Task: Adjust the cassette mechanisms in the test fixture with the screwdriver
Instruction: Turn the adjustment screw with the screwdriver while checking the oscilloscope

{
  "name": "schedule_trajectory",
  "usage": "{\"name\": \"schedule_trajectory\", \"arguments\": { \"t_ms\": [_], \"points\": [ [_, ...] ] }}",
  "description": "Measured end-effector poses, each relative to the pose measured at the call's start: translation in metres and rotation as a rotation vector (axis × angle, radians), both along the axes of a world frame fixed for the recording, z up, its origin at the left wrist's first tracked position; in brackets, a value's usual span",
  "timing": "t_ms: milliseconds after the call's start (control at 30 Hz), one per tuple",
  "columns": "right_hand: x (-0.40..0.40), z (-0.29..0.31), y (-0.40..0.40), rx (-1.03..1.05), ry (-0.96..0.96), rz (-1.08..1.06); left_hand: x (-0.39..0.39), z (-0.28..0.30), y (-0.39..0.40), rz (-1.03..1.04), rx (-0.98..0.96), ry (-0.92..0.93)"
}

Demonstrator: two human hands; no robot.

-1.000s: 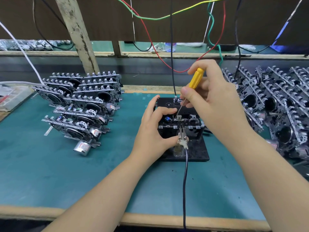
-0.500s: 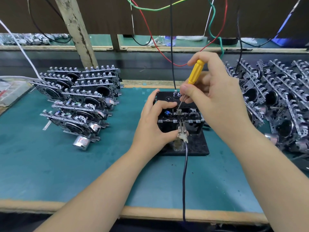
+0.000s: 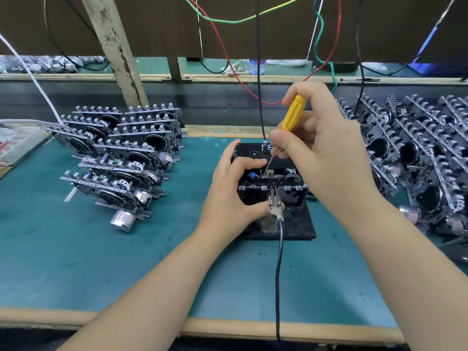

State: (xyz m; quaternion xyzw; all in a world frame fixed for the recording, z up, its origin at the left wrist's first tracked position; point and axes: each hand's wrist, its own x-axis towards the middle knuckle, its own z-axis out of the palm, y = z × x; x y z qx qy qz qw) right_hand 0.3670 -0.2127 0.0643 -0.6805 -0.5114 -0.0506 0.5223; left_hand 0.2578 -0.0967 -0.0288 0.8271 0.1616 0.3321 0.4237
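Right hand (image 3: 321, 158) pinches one yellow-handled thin-shaft screwdriver (image 3: 291, 115), tip down on the metal cassette mechanism (image 3: 272, 177) just below its fingers. Left hand (image 3: 228, 196) curls round the black test fixture (image 3: 296, 221), likely steadying it. Two mechanism stacks flank hands; pieces uncountable.

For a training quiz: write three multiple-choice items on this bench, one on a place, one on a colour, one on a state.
1. Where does the screwdriver tip rest?
A. on the mechanism in the fixture
B. on the left stack
C. on the mat

2. The screwdriver handle is:
A. red
B. yellow
C. blue

3. The left hand is:
A. flat on the mat
B. lifting a motor
C. gripping the fixture's left side

Key: 1 A, the shaft meets the seated mechanism; 2 B, the handle in the right hand is yellow; 3 C, fingers and thumb curl around it.
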Motion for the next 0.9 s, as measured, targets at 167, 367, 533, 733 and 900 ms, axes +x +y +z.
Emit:
{"name": "schedule_trajectory", "arguments": {
  "t_ms": [167, 367, 533, 733, 900],
  "points": [
    [-0.0010, 0.0014, -0.0007, 0.003, -0.006, -0.003, 0.0004, -0.0013, 0.0009, 0.002, 0.004, -0.005],
    [-0.0009, 0.0024, -0.0006, -0.015, -0.020, -0.014, 0.0002, -0.0010, 0.0010, 0.000, -0.002, 0.005],
    [0.0003, 0.0034, 0.0022, -0.018, 0.020, -0.032, 0.0002, 0.0002, -0.0001, -0.001, -0.005, 0.002],
    [-0.0050, 0.0049, 0.0082, -0.023, -0.009, -0.038, 0.0005, -0.0006, 0.0002, 0.000, -0.005, -0.004],
    [-0.0030, 0.0064, 0.0064, -0.069, -0.078, -0.050, 0.0007, -0.0007, 0.0000, 0.006, -0.003, 0.002]
  ]
}}
